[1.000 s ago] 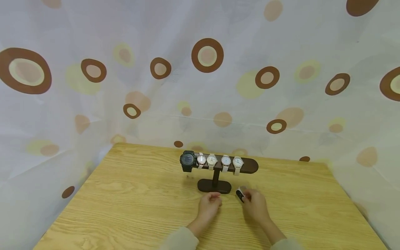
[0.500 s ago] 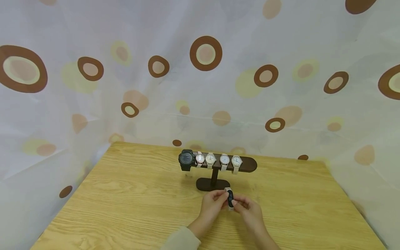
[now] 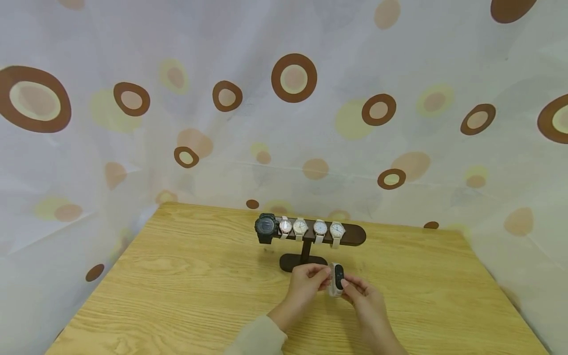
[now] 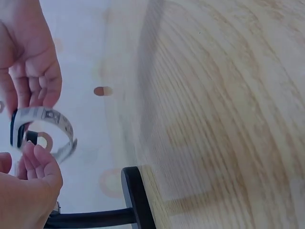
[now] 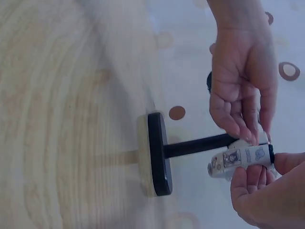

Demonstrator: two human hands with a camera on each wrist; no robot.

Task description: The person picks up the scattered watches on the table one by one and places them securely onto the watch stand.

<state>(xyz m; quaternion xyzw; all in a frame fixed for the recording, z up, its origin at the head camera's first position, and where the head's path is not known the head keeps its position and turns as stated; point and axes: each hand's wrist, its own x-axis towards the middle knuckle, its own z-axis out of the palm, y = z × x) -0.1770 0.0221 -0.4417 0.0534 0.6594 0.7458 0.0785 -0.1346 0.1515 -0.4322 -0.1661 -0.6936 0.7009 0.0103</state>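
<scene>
A smart band (image 3: 339,276) with a black oval face and a pale printed strap is held up between both hands, just in front of a dark watch stand (image 3: 355,235). My right hand (image 3: 370,301) grips it at the face, thumb on the front. My left hand (image 3: 303,288) pinches at the strap from the other side. In the left wrist view the strap (image 4: 61,120) curves in a loose loop, one end apart. The right wrist view shows prints on the strap (image 5: 233,157); fingers partly cover it.
Several watches hang along the stand's bar: a chunky black digital watch (image 3: 265,226) at the left end and pale-strapped watches (image 3: 337,230) beside it. The stand's base (image 3: 290,261) rests on the wooden table (image 3: 199,286). A patterned curtain (image 3: 248,128) encloses the back and sides.
The right hand has lifted the smart band from beside the stand's base and brought it to the left hand. Both hands then shifted slightly right, and the band turned, showing its strap.
</scene>
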